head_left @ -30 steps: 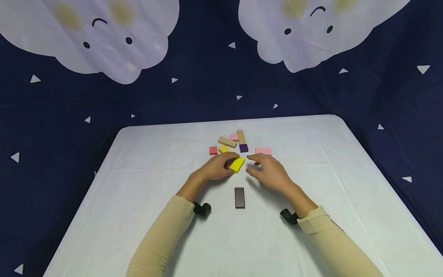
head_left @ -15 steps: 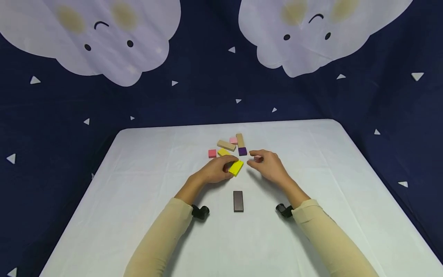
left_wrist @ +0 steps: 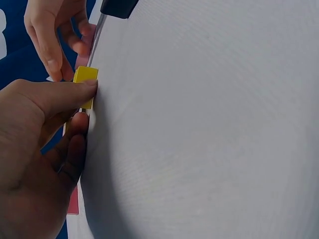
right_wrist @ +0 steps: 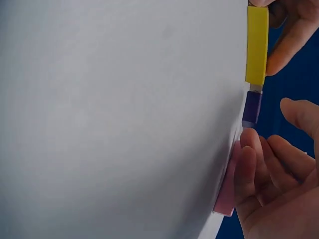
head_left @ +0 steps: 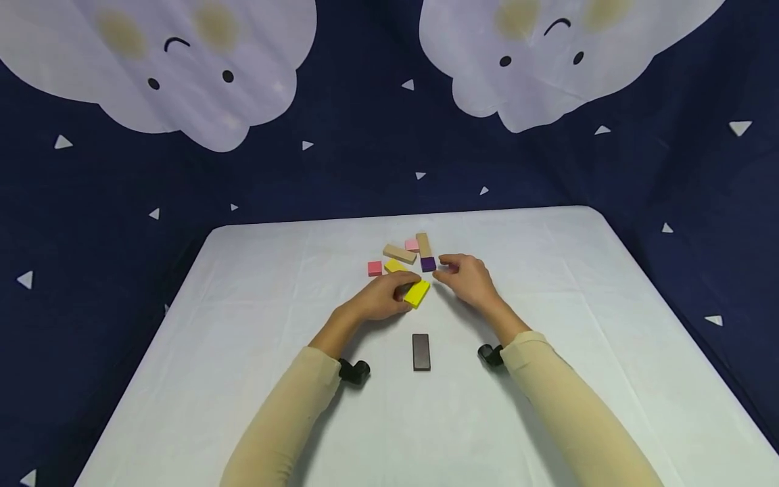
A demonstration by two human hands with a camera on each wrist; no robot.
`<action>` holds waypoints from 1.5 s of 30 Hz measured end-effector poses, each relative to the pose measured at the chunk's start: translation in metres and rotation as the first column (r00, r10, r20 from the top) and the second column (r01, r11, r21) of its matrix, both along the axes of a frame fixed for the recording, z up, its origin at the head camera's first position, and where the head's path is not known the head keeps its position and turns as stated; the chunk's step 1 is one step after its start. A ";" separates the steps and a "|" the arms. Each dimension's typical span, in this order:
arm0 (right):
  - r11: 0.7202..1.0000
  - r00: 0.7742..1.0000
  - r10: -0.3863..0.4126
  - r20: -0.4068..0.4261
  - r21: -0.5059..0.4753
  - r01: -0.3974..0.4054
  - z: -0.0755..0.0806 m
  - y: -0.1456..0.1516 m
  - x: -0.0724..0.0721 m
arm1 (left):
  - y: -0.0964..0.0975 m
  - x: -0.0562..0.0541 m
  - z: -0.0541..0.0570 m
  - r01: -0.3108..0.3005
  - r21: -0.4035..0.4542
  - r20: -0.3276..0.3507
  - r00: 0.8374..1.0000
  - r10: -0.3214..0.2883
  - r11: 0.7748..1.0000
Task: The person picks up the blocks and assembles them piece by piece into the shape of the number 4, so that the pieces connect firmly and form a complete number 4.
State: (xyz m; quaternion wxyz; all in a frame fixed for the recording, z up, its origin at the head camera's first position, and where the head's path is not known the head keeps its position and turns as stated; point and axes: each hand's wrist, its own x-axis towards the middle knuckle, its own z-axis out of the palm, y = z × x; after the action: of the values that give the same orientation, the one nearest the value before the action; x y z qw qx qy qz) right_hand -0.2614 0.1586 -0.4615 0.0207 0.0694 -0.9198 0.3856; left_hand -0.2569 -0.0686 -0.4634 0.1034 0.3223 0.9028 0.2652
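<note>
Between thumb and fingers, my left hand (head_left: 380, 297) pinches a yellow rectangular block (head_left: 417, 293) just above the table; the block slants toward the right. My right hand (head_left: 471, 279) hovers beside a purple block (head_left: 429, 264) with its thumb and fingers apart and nothing between them. A pink block (right_wrist: 228, 184) lies close to the right hand's fingers in the right wrist view; in the head view that hand hides it. A second yellow block (head_left: 393, 265) lies behind my left hand, partly covered by it.
A dark brown block (head_left: 421, 352) lies nearer to me on the white table (head_left: 517, 419). At the back are two tan wooden blocks (head_left: 399, 254), a small light pink block (head_left: 412, 245) and a red-pink block (head_left: 374, 268). A dark blue cloth hangs behind.
My right hand has moved forward and slightly left, closer to the purple block, and now covers the pink block. The left hand stays in place with the yellow block.
</note>
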 end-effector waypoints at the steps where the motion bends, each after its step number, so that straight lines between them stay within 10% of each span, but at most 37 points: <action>1: 1.000 1.000 -0.008 0.004 0.010 0.008 0.000 -0.001 -0.002 | 0.000 0.000 0.000 0.002 0.006 -0.001 1.000 -0.002 1.000; 45: 0.956 0.990 -0.135 -0.030 0.258 0.138 0.000 -0.023 -0.019 | 0.000 0.003 -0.001 -0.012 0.026 -0.022 1.000 0.012 1.000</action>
State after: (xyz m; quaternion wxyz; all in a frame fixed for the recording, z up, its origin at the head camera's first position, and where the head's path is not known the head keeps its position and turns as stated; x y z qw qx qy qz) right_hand -0.2801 0.1356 -0.4611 0.0435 0.0102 -0.9648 0.2593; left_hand -0.2539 -0.0685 -0.4647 0.0875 0.3211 0.9024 0.2736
